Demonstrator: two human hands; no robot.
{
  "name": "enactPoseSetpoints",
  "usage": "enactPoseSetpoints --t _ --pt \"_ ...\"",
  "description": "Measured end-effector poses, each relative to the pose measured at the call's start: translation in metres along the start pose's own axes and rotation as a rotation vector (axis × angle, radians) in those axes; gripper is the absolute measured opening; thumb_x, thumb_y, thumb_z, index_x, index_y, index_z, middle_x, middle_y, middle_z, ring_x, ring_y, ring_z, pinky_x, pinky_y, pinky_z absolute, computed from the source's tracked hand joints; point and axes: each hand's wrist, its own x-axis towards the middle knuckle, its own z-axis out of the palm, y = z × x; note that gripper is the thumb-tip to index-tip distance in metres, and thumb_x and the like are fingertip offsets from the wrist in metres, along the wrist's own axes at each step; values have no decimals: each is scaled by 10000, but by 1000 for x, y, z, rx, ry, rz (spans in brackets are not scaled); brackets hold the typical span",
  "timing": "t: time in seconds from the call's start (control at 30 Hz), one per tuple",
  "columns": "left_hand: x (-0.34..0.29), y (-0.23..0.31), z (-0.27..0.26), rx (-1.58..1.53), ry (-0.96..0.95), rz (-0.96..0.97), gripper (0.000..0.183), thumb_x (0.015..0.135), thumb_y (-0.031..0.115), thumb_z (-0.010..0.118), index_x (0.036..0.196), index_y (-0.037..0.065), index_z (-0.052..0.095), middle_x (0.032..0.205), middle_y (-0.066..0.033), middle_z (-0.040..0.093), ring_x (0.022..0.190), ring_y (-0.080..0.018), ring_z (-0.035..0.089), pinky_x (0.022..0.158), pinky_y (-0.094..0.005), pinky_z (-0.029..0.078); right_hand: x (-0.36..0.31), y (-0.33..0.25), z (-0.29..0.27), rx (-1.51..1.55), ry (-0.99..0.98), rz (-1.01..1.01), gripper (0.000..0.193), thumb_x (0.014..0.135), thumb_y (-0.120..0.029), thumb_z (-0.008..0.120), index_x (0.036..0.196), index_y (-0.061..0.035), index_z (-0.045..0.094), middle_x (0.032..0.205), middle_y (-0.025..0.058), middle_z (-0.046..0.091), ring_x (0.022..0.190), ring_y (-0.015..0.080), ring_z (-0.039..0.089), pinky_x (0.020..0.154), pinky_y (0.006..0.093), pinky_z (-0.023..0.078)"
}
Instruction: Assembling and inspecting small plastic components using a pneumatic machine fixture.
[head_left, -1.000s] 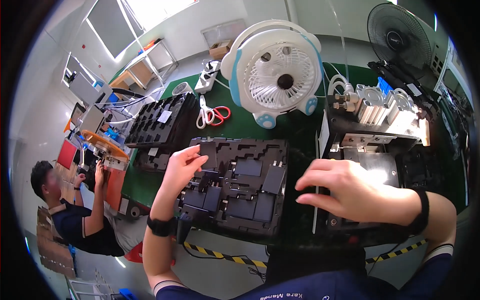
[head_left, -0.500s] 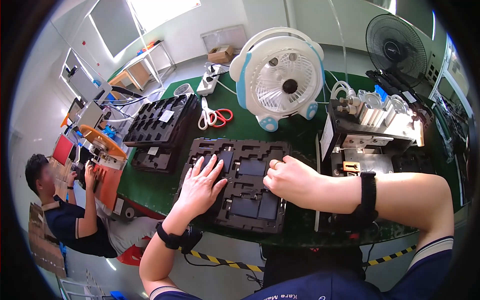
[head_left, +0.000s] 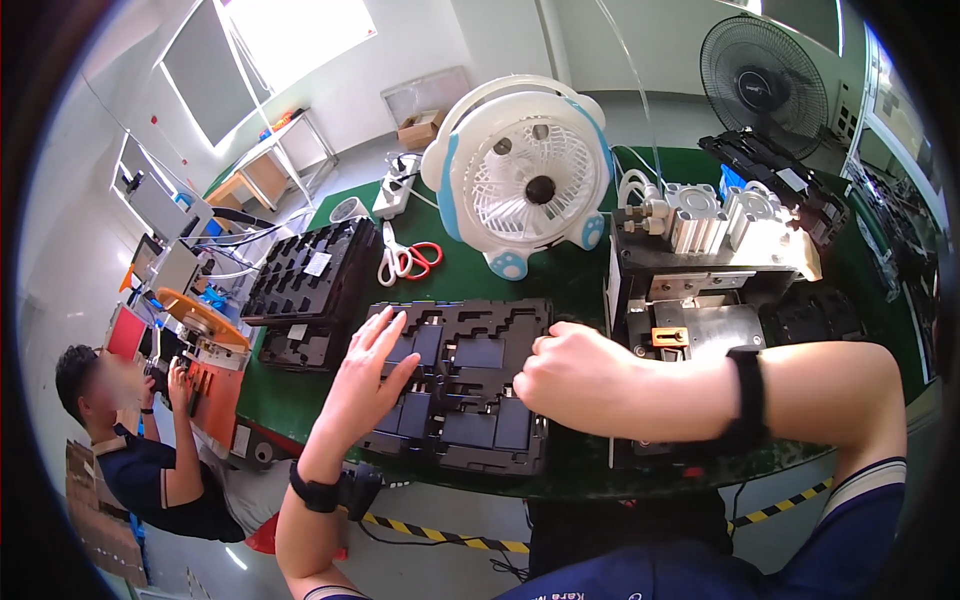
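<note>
A black moulded tray (head_left: 505, 318) lies on the bench in front of me, with several flat dark rectangular pieces (head_left: 468, 430) in its pockets. At its left side is my left hand (head_left: 362, 372), fingers stretched out and thumb apart, with nothing in it. The hand partly covers the tray's left edge. My right hand (head_left: 568, 378) is curled closed over the tray's right edge, beside a dark piece standing in the right pocket. Its fingertips are turned under, so anything inside them is hidden.
Behind the tray stands a white and blue fan (head_left: 540, 190). Red-and-white scissors (head_left: 408, 262) and stacked black trays (head_left: 312, 270) are to the left. A metal fixture with cylinders (head_left: 700, 270) stands at right. A co-worker (head_left: 150, 450) sits at far left.
My left hand has shifted left across the tray, uncovering more of the left-hand pieces. My right hand stays closed at the tray's right side. The whole view has shifted slightly.
</note>
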Motion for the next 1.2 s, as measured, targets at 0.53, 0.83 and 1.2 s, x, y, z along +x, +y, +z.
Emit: enactPoseSetpoints --t 0.53,0.83,1.2 --pt "42 160 15 -123 -151 688 535 766 295 723 1191 -3 592 1290 -198 522 1212 -379 487 1005 -466 396 -189 -30 14 145 345 551 303 755 -17 621 1055 -35 668 1044 106 644 901 246 647 746 300 549" --pt "41 208 73 -99 -362 898 676 837 511 596 1266 -6 517 1343 -203 462 1273 -320 429 1007 -467 365 -180 1 34 287 500 613 259 749 -86 680 1002 -36 651 972 70 633 862 225 635 711 299 520" --pt "38 206 70 -95 -451 831 843 735 516 657 1344 -17 421 1422 -192 394 1361 -311 323 1106 -483 228 -165 12 36 225 449 699 393 682 -138 668 1059 -30 638 1082 117 596 993 259 595 873 364 477"
